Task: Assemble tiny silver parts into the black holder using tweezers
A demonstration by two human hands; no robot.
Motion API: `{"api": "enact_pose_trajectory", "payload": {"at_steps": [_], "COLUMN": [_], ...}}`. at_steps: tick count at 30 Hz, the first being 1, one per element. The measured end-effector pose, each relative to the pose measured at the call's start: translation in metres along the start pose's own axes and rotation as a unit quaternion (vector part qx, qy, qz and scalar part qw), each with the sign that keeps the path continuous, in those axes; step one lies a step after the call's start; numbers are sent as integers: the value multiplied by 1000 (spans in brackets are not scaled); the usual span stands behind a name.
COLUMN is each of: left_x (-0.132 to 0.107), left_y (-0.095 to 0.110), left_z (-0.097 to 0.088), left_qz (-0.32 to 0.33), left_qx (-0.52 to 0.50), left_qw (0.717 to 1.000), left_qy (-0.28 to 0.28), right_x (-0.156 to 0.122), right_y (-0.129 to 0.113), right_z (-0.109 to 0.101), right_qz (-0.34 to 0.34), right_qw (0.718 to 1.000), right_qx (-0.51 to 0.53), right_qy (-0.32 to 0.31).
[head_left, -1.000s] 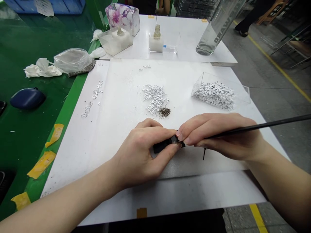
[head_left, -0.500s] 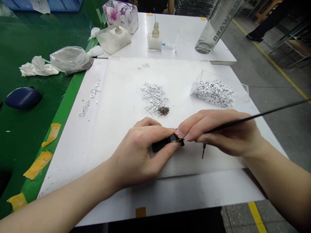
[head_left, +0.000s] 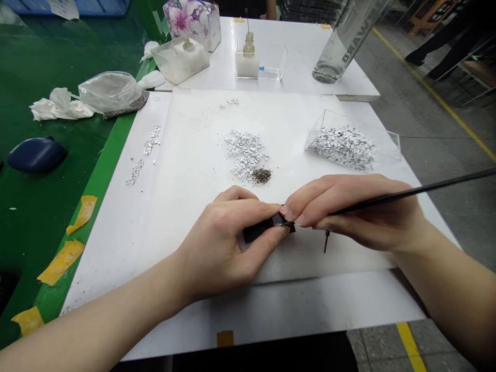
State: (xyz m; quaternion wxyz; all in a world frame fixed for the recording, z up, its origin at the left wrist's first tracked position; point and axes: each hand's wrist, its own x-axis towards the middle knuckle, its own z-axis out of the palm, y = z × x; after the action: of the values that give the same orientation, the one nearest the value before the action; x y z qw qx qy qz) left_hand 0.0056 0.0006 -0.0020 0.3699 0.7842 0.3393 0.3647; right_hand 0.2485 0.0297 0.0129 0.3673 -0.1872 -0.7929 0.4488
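And there's movement at the far right: the dark-trousered legs (head_left: pixel 444 35) step further along the floor, and the black rod (head_left: pixel 418 192) dips at its outer end compared with half a second ago. The hands, though, hold their places!

Left hand (head_left: pixel 225 240) is closed, thumb and forefinger pinching the black block (head_left: pixel 256 231) on the white mat (head_left: pixel 194 196), towards the front edge of the bench (head_left: pixel 108 222). Right hand (head_left: pixel 360 212) is closed too, gripping the rod, which slants out past the bench's right edge; its fingertips meet the left hand's right at the block. A thin, bright tip shows between them, though it's small, and I can't fairly say whether it touches the block. Below the right hand hangs a dark pin (head_left: pixel 326 243).

Just beyond the hands sits a little brown pile (head_left: pixel 262 176), touching the heap of white pieces (head_left: pixel 246 150). Over by the bench's right edge, a clear box (head_left: pixel 318 126) holds plenty more, lying tilted, while towards the left edge lie loose white bits (head_left: pixel 152 139).
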Motion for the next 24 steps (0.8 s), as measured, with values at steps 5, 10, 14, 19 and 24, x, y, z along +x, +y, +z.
{"api": "enact_pose_trajectory", "payload": {"at_steps": [5, 10, 14, 19, 24], "left_x": [1, 0, -1, -1, 0], "left_y": [1, 1, 1, 1, 1], "left_z": [0, 0, 0, -1, 0], "left_qz": [1, -1, 0, 2, 1], "left_qx": [-5, -5, -4, -8, -6], "left_qw": [1000, 1000, 1000, 1000, 1000], "left_qy": [-2, 0, 1, -1, -2], "right_x": [-2, -3, -1, 0, -1], "right_y": [1, 2, 1, 0, 1], "right_z": [0, 1, 1, 1, 2], "right_qz": [-1, 8, 2, -4, -8], "right_qw": [1000, 1000, 1000, 1000, 1000], "right_qx": [0, 1, -4, -5, 1], "right_qy": [1, 8, 6, 2, 10]}}
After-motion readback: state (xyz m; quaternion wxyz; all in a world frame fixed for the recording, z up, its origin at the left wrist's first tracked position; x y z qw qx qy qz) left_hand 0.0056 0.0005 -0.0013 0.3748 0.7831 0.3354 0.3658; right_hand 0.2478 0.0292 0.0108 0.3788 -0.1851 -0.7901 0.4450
